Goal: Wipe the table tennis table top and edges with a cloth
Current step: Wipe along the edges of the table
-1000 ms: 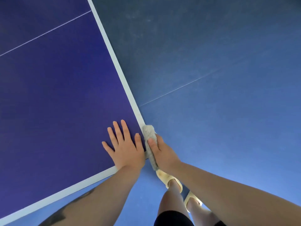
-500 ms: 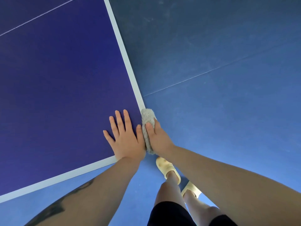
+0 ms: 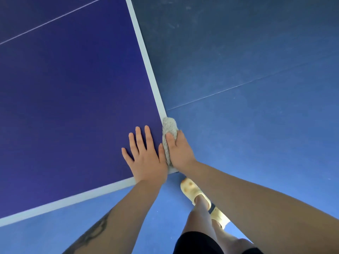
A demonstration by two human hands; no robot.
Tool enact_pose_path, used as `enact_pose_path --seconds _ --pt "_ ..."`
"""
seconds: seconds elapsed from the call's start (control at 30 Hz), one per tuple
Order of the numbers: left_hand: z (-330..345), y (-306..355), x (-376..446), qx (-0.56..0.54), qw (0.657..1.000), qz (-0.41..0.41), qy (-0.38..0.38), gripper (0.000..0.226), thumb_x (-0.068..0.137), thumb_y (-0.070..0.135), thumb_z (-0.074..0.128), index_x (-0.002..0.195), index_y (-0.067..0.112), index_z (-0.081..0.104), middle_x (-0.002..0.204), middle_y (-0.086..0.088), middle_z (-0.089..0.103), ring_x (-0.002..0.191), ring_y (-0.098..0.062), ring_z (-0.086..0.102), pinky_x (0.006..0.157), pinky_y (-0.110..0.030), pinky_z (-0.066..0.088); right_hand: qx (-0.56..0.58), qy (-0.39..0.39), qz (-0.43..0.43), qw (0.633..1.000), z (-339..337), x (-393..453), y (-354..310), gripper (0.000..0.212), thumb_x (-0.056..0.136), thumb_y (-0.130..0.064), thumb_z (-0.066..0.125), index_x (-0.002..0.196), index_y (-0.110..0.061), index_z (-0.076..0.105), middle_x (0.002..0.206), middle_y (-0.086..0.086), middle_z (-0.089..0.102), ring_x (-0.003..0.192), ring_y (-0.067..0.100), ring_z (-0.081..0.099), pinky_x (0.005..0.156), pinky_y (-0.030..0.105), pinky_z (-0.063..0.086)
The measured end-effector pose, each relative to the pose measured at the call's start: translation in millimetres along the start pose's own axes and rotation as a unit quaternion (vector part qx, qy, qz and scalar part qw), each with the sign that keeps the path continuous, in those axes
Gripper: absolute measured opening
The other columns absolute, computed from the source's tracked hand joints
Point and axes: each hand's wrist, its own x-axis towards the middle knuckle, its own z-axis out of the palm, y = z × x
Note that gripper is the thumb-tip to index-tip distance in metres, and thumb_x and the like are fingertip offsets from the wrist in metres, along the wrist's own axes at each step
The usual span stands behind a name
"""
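Step in hand: side-edge wipe, near corner of table [image 3: 73, 107]. Right hand [image 3: 180, 152] gripping cloth [image 3: 169, 128] over edge; left hand [image 3: 145, 158] spread flat. Next, likely: cloth drawn far along edge.

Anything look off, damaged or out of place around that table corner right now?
Nothing stands out. The right hand holds the grey cloth against the table side edge near the corner, the left hand lies flat on the top, and the white border looks intact. The floor shows only faint scuffs.
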Motion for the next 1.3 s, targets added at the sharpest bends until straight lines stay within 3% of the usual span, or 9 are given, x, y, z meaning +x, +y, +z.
enact_pose_path --seconds 0.13,0.23,0.33,0.53,0.63,0.8,1.03,1.2,1.3 --pt "-6 -20 26 -0.011 0.998 0.055 0.014 0.061 0.094 0.049 0.027 0.147 0.021 0.039 0.149 -0.013 0.039 0.135 -0.036 0.036 0.108 -0.054 0.031 -0.016 -0.025 -0.015 0.999 -4 -31 12 0.053 0.105 -0.037 0.038 0.154 -0.029 0.018 0.125 -0.004 0.058 0.102 0.018 0.06 0.086 0.032 0.046" --pt "-10 -29 58 0.007 0.998 0.057 -0.009 0.059 0.099 0.051 0.018 0.155 0.033 0.015 0.163 -0.005 0.013 0.15 -0.026 0.008 0.119 -0.051 0.01 -0.015 -0.022 -0.04 0.999 -2 -16 8 0.063 0.106 -0.037 0.038 0.157 -0.037 0.002 0.153 -0.01 0.038 0.128 0.015 0.049 0.1 0.029 0.04" --pt "-10 -24 80 0.006 0.999 0.049 -0.022 0.059 0.099 0.049 0.013 0.155 0.035 0.0 0.164 0.002 -0.001 0.151 -0.021 -0.006 0.12 -0.052 0.001 -0.002 -0.031 -0.047 0.998 -3 22 -13 0.06 0.105 -0.037 0.039 0.157 -0.035 0.009 0.155 -0.007 0.036 0.133 0.015 0.044 0.105 0.027 0.034" --pt "-8 -23 81 0.017 0.999 0.051 -0.007 0.064 0.094 0.051 0.004 0.156 0.032 0.003 0.164 -0.001 0.003 0.151 -0.024 -0.002 0.119 -0.054 0.005 0.029 0.012 -0.031 0.999 5 -4 1 0.053 0.103 -0.043 0.043 0.152 -0.042 0.023 0.145 -0.019 0.046 0.127 0.005 0.049 0.109 0.036 0.041" --pt "-10 -19 85 0.012 0.999 0.052 -0.005 0.065 0.095 0.05 0.004 0.156 0.03 0.005 0.164 -0.003 0.006 0.151 -0.026 0.001 0.118 -0.056 0.007 0.029 0.014 -0.03 0.999 2 0 -5 0.053 0.102 -0.045 0.046 0.15 -0.04 0.026 0.14 -0.019 0.051 0.124 0.006 0.052 0.106 0.032 0.042" --pt "-10 -21 81 0.017 0.998 0.056 -0.001 0.065 0.095 0.049 0.004 0.157 0.028 0.009 0.164 -0.005 0.01 0.15 -0.027 0.005 0.117 -0.056 0.01 -0.003 0.032 -0.047 0.998 7 44 -34 0.059 0.1 -0.05 0.045 0.153 -0.038 0.022 0.145 -0.01 0.049 0.128 0.015 0.05 0.103 0.033 0.042" --pt "-8 -22 82 0.023 0.998 0.053 -0.009 0.064 0.096 0.049 0.007 0.156 0.027 0.011 0.163 -0.005 0.011 0.15 -0.027 0.006 0.117 -0.057 0.011 -0.042 0.029 -0.046 0.998 6 14 -11 0.06 0.103 -0.048 0.041 0.156 -0.038 0.015 0.152 -0.014 0.042 0.132 0.011 0.046 0.104 0.03 0.04" --pt "-11 -23 84 0.028 0.998 0.064 0.002 0.061 0.097 0.046 0.019 0.152 0.022 0.029 0.155 -0.012 0.031 0.143 -0.033 0.026 0.11 -0.055 0.026 -0.032 0.027 -0.046 0.998 7 66 -50 0.057 0.104 -0.049 0.036 0.156 -0.038 0.016 0.151 -0.007 0.045 0.13 0.019 0.049 0.103 0.034 0.042" --pt "-20 -25 97 0.005 0.997 0.073 -0.015 0.062 0.094 0.051 0.02 0.15 0.027 0.032 0.153 -0.009 0.034 0.141 -0.032 0.027 0.111 -0.051 0.027 -0.022 0.025 -0.043 0.999 8 60 -46 0.057 0.104 -0.049 0.036 0.156 -0.039 0.016 0.152 -0.009 0.044 0.131 0.018 0.049 0.103 0.031 0.041"
